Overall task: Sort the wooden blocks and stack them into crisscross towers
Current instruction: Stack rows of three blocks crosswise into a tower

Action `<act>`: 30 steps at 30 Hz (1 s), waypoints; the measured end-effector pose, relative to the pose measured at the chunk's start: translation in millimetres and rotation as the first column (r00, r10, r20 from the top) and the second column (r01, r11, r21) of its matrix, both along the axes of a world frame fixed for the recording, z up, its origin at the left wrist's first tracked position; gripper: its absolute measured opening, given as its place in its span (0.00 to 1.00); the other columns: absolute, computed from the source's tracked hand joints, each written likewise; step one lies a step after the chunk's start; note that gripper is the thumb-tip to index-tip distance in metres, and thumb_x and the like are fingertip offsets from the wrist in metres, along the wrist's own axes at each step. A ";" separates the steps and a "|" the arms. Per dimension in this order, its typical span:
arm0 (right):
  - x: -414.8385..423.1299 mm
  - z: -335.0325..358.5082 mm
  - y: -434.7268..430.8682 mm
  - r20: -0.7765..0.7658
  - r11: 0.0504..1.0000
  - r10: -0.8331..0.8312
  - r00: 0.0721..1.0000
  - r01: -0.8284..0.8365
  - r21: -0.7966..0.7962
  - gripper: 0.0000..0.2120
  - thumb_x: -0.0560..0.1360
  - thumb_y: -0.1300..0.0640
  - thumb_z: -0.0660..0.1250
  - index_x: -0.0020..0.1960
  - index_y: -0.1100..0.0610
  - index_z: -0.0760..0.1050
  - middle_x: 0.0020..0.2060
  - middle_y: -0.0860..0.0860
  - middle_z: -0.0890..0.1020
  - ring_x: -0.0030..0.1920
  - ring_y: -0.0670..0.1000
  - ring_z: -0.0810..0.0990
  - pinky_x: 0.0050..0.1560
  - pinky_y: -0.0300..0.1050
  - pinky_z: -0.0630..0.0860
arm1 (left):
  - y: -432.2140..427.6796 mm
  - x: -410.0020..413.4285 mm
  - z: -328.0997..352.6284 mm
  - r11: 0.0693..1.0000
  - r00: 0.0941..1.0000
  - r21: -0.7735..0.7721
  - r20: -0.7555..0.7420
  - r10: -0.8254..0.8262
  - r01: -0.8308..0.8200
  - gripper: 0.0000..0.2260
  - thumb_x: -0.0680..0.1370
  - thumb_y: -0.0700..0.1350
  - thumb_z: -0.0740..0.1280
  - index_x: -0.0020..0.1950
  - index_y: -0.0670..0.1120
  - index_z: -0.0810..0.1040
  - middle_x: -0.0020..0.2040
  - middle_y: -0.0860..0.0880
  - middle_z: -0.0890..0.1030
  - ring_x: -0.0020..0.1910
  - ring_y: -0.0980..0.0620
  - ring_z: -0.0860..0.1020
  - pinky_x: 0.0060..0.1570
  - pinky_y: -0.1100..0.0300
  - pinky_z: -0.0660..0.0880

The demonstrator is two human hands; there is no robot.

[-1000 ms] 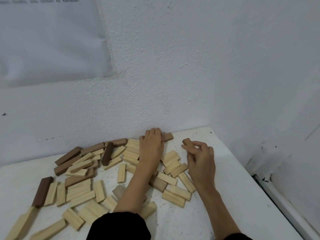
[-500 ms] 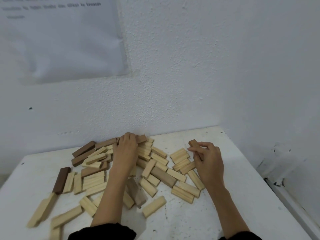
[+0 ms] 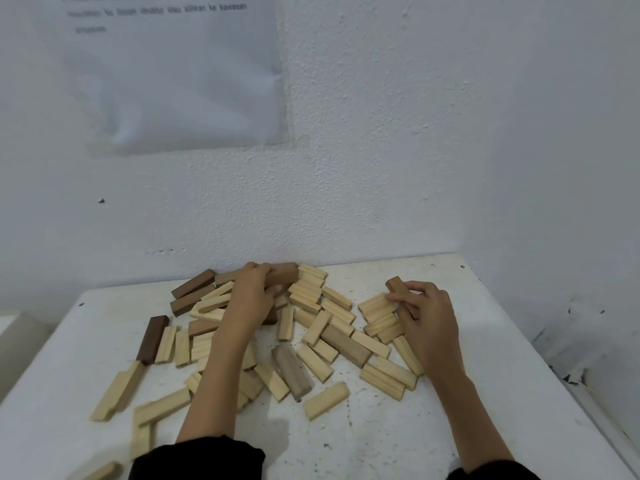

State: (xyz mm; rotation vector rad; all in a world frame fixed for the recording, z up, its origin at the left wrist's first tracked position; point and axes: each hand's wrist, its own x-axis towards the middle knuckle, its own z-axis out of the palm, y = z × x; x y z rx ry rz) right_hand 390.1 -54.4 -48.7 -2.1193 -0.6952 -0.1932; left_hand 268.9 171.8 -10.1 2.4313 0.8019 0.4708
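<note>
Several pale and brown wooden blocks lie scattered flat on the white table [image 3: 467,427]. My left hand [image 3: 252,296] reaches into the back of the pile, its fingers curled round a brown block [image 3: 284,273] near the wall. My right hand [image 3: 427,315] grips another brown block [image 3: 396,285] at the right edge of the pile, over a cluster of pale blocks [image 3: 379,313]. A grey-brown block [image 3: 292,370] and a tan block [image 3: 344,344] lie between my forearms. Dark brown blocks [image 3: 152,337] lie on the left. No tower stands.
The table sits in a corner, with white walls behind and to the right. A paper sheet [image 3: 180,71] hangs on the back wall. The table's right edge [image 3: 554,368] drops to the floor. Bare tabletop shows at the front right.
My left hand has moved left along the back of the pile and now curls round a brown block. My right hand keeps holding its brown block. The camera has turned left.
</note>
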 end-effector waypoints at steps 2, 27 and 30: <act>-1.0 0.7 2.2 -0.005 1.000 0.015 1.000 -0.015 0.023 0.13 0.74 0.67 0.66 0.49 0.52 0.83 0.53 0.48 0.77 0.52 0.47 0.69 0.44 0.35 0.65 | -2.9 -5.3 1.4 0.998 0.997 -0.058 0.079 -0.025 0.030 0.13 0.77 0.34 0.66 0.61 0.37 0.75 0.53 0.46 0.76 0.50 0.52 0.72 0.44 0.71 0.63; -167.8 -0.1 -11.1 0.128 0.921 0.331 0.935 -0.350 0.173 0.13 0.69 0.69 0.71 0.48 0.54 0.83 0.51 0.52 0.75 0.42 0.45 0.74 0.44 0.26 0.70 | -97.6 -177.8 -9.1 0.960 0.977 -0.221 0.163 -0.137 0.172 0.08 0.77 0.39 0.68 0.56 0.44 0.78 0.49 0.49 0.79 0.47 0.54 0.75 0.43 0.71 0.69; -185.2 -4.7 -21.1 0.067 0.915 0.370 0.927 -0.376 0.146 0.13 0.70 0.67 0.72 0.49 0.52 0.83 0.52 0.49 0.74 0.43 0.40 0.73 0.42 0.26 0.71 | -103.1 -192.6 -10.7 0.931 0.969 -0.291 0.174 -0.176 0.221 0.08 0.77 0.40 0.68 0.56 0.44 0.77 0.49 0.50 0.78 0.47 0.57 0.75 0.45 0.71 0.70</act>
